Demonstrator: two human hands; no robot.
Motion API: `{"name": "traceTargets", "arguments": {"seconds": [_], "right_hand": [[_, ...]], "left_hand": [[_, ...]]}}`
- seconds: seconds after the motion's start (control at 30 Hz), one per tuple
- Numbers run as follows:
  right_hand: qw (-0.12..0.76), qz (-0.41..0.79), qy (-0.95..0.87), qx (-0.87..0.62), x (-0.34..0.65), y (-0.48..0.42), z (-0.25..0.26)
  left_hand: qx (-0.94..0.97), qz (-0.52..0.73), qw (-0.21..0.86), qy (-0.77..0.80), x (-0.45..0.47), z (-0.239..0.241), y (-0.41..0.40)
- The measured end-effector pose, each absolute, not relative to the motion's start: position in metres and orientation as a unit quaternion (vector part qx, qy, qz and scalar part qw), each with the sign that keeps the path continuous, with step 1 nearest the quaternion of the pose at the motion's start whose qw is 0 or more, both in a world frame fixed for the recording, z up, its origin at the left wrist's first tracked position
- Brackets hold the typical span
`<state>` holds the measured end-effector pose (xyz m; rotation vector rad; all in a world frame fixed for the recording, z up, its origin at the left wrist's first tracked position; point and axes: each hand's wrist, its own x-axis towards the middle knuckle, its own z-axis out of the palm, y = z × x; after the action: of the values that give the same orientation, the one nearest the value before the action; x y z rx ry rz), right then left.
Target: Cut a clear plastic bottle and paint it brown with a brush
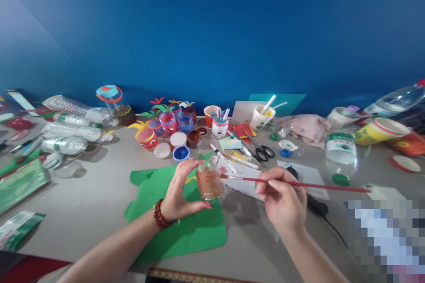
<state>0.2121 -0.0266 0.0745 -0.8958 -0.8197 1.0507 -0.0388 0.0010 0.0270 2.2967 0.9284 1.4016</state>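
Note:
My left hand (181, 194) pinches a small clear plastic cup (209, 181) between thumb and fingers, lifted above a green foam sheet (186, 230). The cup's wall is coated in brownish-orange paint. My right hand (282, 199) grips a thin red paintbrush (315, 184) whose tip touches the cup's right side. A red bead bracelet (159, 214) circles my left wrist.
Small paint pots (181, 152) and decorated cups (168, 123) stand behind the foam sheet. Clear plastic bottles (71, 132) lie at the left. Scissors (264, 152), markers (222, 157), paper cups (262, 117) and an upturned bottle (341, 154) crowd the right. A blue wall rises behind.

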Motion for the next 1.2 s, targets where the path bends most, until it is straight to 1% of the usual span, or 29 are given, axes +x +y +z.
{"name": "traceTargets", "arguments": {"seconds": [0.27, 0.47, 0.63, 0.83, 1.0, 1.07, 1.13, 1.2], "right_hand": [[0.661, 0.516, -0.354, -0.414, 0.209, -0.028, 0.071], [0.697, 0.486, -0.322, -0.418, 0.213, -0.025, 0.068], [0.67, 0.513, -0.337, -0.417, 0.21, -0.025, 0.067], [0.716, 0.456, -0.338, -0.406, 0.218, -0.022, 0.065], [0.708, 0.462, -0.39, -0.366, 0.213, -0.024, 0.064], [0.697, 0.441, -0.439, -0.357, 0.21, -0.025, 0.06], [0.673, 0.409, -0.499, -0.363, 0.21, -0.025, 0.054], [0.624, 0.4, -0.563, -0.366, 0.211, -0.024, 0.049]], "left_hand": [[0.797, 0.494, 0.148, 0.314, -0.038, 0.025, 0.001], [0.794, 0.497, 0.153, 0.314, -0.038, 0.027, 0.001], [0.788, 0.501, 0.165, 0.318, -0.038, 0.026, 0.0], [0.774, 0.514, 0.189, 0.319, -0.039, 0.021, 0.001], [0.773, 0.512, 0.2, 0.318, -0.04, 0.019, 0.002], [0.771, 0.505, 0.218, 0.32, -0.041, 0.016, 0.002], [0.766, 0.499, 0.25, 0.318, -0.042, 0.012, 0.001], [0.758, 0.5, 0.285, 0.306, -0.042, 0.008, 0.001]]}}
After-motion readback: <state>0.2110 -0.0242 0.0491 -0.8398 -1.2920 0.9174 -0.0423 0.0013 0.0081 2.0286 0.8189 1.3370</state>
